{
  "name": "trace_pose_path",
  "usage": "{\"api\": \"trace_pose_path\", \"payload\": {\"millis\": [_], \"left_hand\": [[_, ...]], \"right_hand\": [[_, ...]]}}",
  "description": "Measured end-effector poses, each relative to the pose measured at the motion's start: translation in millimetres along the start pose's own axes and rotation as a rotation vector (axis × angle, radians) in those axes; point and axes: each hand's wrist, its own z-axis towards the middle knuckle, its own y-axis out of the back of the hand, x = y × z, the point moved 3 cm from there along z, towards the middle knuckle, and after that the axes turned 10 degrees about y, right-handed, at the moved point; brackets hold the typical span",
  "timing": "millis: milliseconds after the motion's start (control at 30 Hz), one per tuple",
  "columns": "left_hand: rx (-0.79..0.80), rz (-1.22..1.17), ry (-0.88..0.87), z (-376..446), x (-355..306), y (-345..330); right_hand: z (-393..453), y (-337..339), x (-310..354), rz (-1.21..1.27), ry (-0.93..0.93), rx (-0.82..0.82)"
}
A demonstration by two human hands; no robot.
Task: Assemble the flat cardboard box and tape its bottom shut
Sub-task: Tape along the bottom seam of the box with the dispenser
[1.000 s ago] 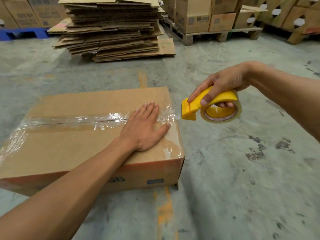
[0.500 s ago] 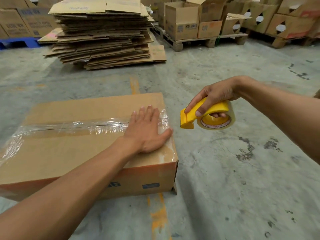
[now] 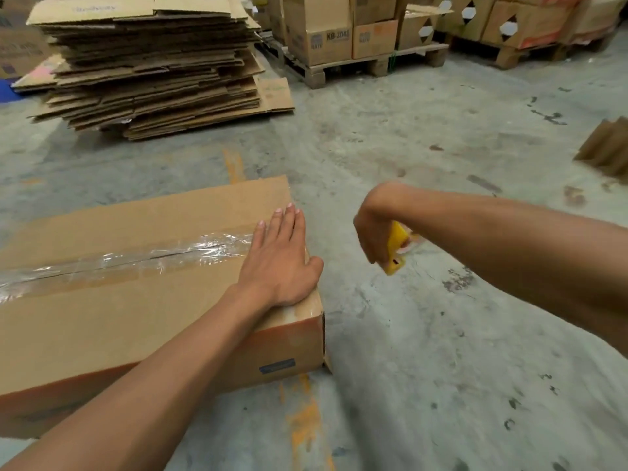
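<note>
Warehouse or packing floor. Bare concrete floor (image 3: pixel 424 334), tall stack of flattened cartons (image 3: pixel 146 66), boxed goods (image 3: pixel 319 32) on wooden pallets (image 3: pixel 370 62).

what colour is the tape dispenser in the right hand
Yellow; the tape dispenser shows only in the head view.

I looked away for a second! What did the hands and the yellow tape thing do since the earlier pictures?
The right hand turned over and dipped, so the yellow tape dispenser it grips now points down at the floor instead of sideways toward the box, and sits mostly hidden behind the hand. The left hand stayed flat on the taped end of the cardboard box, and the clear tape still covers the seam.
</note>
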Motion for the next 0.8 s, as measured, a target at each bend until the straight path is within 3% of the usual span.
{"api": "trace_pose_path", "payload": {"millis": [67,200,400,567,733,800], "left_hand": [[0.019,0.020,-0.024,-6,0,-2],[0.059,0.104,-0.010,-7,-8,9],[0.143,0.731,0.008,2,-34,28],[0.280,1.003,-0.023,9,-54,24],[0.329,0.985,-0.034,-11,-60,26],[0.385,0.774,-0.085,-16,-64,26]], "right_hand": [[17,-48,-16,0.044,-0.071,0.116],[9,-101,-16,0.104,-0.053,0.152],[1,-86,-4,0.074,-0.055,0.096],[-12,-68,7,0.024,-0.073,0.047],[-33,-65,10,0.001,-0.142,0.058],[-39,-64,9,0.047,-0.169,0.028]]}}
